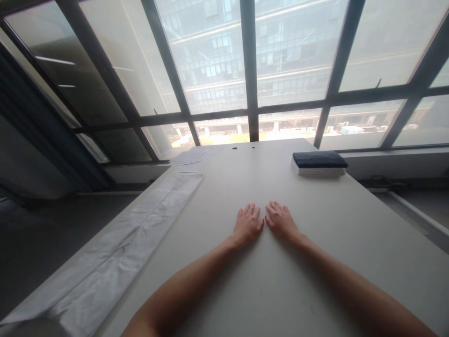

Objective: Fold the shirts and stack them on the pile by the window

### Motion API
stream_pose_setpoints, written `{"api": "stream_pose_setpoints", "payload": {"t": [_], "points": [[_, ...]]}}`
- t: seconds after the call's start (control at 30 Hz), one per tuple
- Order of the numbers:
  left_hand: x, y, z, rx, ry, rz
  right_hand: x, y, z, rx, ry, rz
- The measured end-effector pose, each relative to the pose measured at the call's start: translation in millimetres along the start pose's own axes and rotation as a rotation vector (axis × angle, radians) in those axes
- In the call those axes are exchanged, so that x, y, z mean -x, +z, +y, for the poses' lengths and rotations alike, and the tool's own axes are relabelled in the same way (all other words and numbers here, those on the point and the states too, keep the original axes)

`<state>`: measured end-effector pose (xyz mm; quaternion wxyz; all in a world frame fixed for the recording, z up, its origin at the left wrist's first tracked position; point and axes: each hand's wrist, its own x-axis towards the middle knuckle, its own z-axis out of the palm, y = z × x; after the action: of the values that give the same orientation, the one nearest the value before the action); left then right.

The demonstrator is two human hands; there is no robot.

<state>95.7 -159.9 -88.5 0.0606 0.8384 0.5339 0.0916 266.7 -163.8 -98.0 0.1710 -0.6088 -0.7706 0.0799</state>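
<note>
My left hand lies flat, palm down, on the white table, its fingers spread. Beside it my right hand rests the same way, with the two thumbs close together. Neither hand holds anything. Past my right hand, toward the far right of the table, sits a stack with a folded dark navy cloth on top of several white layers. Along the table's left side stretches a long strip of wrinkled white material, apart from my left hand; whether it is cloth or plastic I cannot tell.
Beyond the table's far edge stands a wall of windows with dark frames. A dark curtain hangs at the left. Two small dark round spots mark the table's far end. Flat white sheets lie at its far left corner.
</note>
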Motion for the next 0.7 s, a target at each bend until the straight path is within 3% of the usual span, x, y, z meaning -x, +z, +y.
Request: {"api": "stream_pose_setpoints", "payload": {"t": [0.17,0.33,0.4,0.5,0.7], "points": [[-2.9,-9.0,-6.4,0.046,0.012,0.004,-0.8,-0.7,1.7,0.014,-0.004,-0.006],[-14.8,-34.9,-39.6,0.319,0.111,0.059,-0.6,-0.9,2.9,0.037,-0.022,-0.002],[-16.4,-49.0,-60.5,0.383,0.076,0.135,-0.1,-1.3,3.1,0.033,-0.026,-0.001],[-8.4,-72.2,-100.0,0.288,-0.03,0.217,0.7,-1.3,3.4,0.027,-0.031,-0.006],[52.1,-110.7,-201.4,-0.085,-0.297,0.17,0.1,4.2,4.3,0.04,-0.032,0.009]]}}
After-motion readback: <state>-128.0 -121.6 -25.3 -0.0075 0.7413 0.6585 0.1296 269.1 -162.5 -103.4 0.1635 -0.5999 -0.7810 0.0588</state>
